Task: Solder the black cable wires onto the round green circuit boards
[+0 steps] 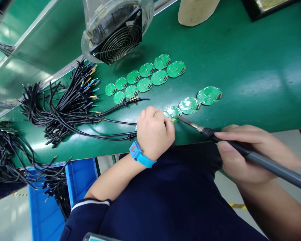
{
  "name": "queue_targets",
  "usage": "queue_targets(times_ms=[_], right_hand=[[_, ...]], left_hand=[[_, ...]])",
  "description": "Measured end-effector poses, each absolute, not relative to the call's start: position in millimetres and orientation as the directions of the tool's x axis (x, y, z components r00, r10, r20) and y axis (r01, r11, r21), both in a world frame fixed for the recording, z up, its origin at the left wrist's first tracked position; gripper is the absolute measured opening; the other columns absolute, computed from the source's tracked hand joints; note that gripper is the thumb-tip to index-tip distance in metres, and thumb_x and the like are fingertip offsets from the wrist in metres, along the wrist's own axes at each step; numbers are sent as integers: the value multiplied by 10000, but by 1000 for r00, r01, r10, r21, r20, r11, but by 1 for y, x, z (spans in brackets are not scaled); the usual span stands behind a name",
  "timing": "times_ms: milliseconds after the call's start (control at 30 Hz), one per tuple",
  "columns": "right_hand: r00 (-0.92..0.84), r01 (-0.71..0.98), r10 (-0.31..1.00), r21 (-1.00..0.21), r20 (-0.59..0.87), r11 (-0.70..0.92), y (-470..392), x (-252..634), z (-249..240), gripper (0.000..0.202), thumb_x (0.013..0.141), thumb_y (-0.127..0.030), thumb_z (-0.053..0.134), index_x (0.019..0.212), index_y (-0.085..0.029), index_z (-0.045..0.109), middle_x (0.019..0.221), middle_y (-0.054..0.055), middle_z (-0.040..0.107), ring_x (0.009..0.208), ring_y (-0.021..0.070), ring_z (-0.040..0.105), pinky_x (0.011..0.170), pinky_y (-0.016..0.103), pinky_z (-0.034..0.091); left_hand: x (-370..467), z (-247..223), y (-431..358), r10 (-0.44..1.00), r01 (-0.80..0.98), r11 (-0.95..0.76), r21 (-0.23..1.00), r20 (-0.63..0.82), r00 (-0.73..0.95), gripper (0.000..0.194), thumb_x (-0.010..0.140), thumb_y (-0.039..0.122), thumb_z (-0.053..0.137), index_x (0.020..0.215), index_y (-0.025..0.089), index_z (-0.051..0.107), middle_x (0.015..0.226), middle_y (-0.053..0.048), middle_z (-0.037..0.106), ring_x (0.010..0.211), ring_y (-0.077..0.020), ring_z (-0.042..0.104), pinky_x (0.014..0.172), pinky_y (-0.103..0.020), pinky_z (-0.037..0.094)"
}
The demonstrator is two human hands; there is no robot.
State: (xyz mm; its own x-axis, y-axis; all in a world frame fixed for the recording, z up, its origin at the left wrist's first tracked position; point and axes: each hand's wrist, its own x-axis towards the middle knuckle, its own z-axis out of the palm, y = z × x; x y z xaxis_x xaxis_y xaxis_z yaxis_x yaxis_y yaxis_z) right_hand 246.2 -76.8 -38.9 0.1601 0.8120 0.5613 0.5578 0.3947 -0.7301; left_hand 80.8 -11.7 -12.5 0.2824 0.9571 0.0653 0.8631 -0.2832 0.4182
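My right hand [248, 157] grips a soldering iron [263, 164] by its dark handle, and the metal tip rests at a round green circuit board [171, 112]. Against that board, my left hand [154, 132] is closed, with black cables [110, 136] running into it from the left. Its fingertips and the cable end are hidden behind the knuckles. A blue wrist strap [143, 158] circles the left wrist. Two more boards, a middle one [189, 105] and a far one [210, 95], continue the row to the right.
Two rows of green boards [144, 84] lie behind my hands. Bundled black cables [67, 100] with bare coloured ends cover the left of the green bench [253, 77]. A fan in a clear hood [120, 36] hangs above. Blue bins [81, 177] with cables stand below the edge.
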Motion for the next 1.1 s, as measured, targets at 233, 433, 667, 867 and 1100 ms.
queue_targets(times_ms=[233, 433, 667, 867, 1100], right_hand=[[80, 557, 855, -734, 512, 388, -69, 241, -30, 144, 761, -132, 595, 868, -224, 622, 655, 6, 581, 561, 135, 546, 482, 277, 439], [46, 580, 860, -715, 508, 392, -68, 240, -28, 139, 764, -142, 585, 866, -231, 617, 664, 4, 589, 562, 135, 555, 475, 276, 442], [152, 556, 826, -738, 543, 383, -73, 247, -33, 157, 749, -157, 605, 875, -243, 640, 655, 12, 587, 581, 162, 572, 505, 312, 467], [9, 568, 848, -701, 530, 432, -73, 242, -27, 188, 748, -130, 567, 903, -229, 608, 628, -1, 554, 526, 132, 533, 474, 289, 448], [70, 558, 825, -708, 561, 434, -76, 242, -32, 156, 747, -148, 568, 867, -233, 619, 619, -8, 558, 525, 132, 543, 460, 278, 446]], left_hand=[[81, -13, -12, 962, 872, -267, 411, 64, 265, 151, 810, 154, 504, 660, 170, 495, 837, -91, 558, 831, -211, 508, 778, -364, 416], [83, -14, -13, 967, 876, -253, 410, 73, 245, 159, 811, 156, 495, 654, 178, 479, 826, -82, 560, 821, -210, 505, 777, -372, 410], [83, -12, -10, 969, 878, -240, 414, 43, 244, 179, 798, 146, 501, 631, 189, 454, 789, -71, 547, 803, -212, 506, 762, -376, 409], [82, -11, -8, 967, 878, -241, 414, 23, 254, 168, 795, 146, 518, 638, 184, 473, 793, -72, 552, 809, -212, 511, 769, -375, 412], [81, -11, -8, 965, 875, -249, 416, 25, 263, 168, 795, 152, 536, 639, 184, 482, 793, -66, 551, 802, -208, 509, 773, -368, 412]])
